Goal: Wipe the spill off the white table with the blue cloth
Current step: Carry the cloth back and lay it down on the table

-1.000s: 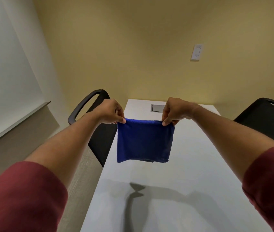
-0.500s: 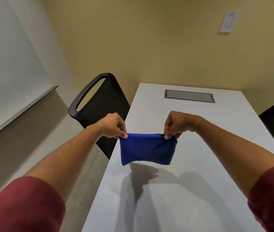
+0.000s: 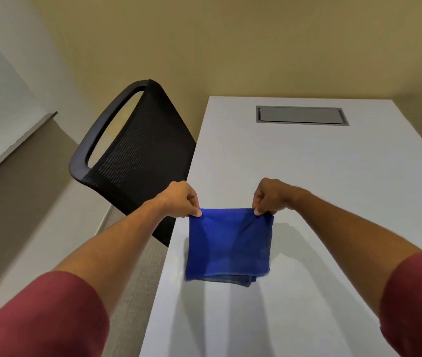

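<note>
At the bottom of the frame, two red sleeves [image 3: 37, 313] framed the view, one in each corner, with bare arms reaching forward.

In the middle of the frame hung the cloth [image 3: 229, 244]. A second before, it was held high in the air. Half a second before, it had come down lower. Now its bottom edge looked like it touched the desk [image 3: 333, 202] and bunched up a little there. The cloth was folded and hung flat like a little flag. I think this meant the wiping was just about to start, and none of it was done yet.

The left hand [image 3: 180, 199] pinched the top left corner of the cloth, its fingers closed tight on it. The right hand [image 3: 271, 195] pinched the top right corner the same way. The top edge was pulled straight between them.

I could not see a spill on the desk. There was a faint shiny patch left of the cloth, but I cannot tell if it was wet.

Farther up on the left stood a black chair [image 3: 137, 148] beside the desk. At the upper right, a gray box [image 3: 301, 115] was set into the desk. Its lid was shut, so I could not tell what was in it.
</note>
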Action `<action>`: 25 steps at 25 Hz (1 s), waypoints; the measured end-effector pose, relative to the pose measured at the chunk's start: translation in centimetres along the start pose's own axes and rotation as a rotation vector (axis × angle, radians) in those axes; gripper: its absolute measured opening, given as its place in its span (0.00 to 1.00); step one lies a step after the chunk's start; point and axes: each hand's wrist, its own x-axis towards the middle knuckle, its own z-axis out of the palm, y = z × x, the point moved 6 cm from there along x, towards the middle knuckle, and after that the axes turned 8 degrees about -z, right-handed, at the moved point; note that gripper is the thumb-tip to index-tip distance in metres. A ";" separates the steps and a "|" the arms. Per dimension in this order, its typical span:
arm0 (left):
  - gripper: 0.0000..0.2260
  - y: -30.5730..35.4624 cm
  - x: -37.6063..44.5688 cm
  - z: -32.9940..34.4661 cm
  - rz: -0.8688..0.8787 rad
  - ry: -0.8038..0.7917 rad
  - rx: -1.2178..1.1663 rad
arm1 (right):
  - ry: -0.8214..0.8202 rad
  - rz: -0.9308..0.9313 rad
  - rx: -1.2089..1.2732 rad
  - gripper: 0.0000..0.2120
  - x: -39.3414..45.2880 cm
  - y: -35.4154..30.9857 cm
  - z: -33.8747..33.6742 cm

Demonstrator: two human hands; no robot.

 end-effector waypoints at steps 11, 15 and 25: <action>0.11 -4.6 5.4 8.8 -0.014 0.087 -0.032 | 0.333 0.003 0.072 0.09 3.2 5.6 6.8; 0.11 -5.1 3.8 10.9 0.035 -0.007 0.079 | 0.104 -0.096 -0.026 0.04 2.0 4.6 10.0; 0.14 -5.4 1.3 13.1 0.143 -0.018 0.388 | -0.034 -0.228 -0.380 0.11 -0.1 3.4 14.0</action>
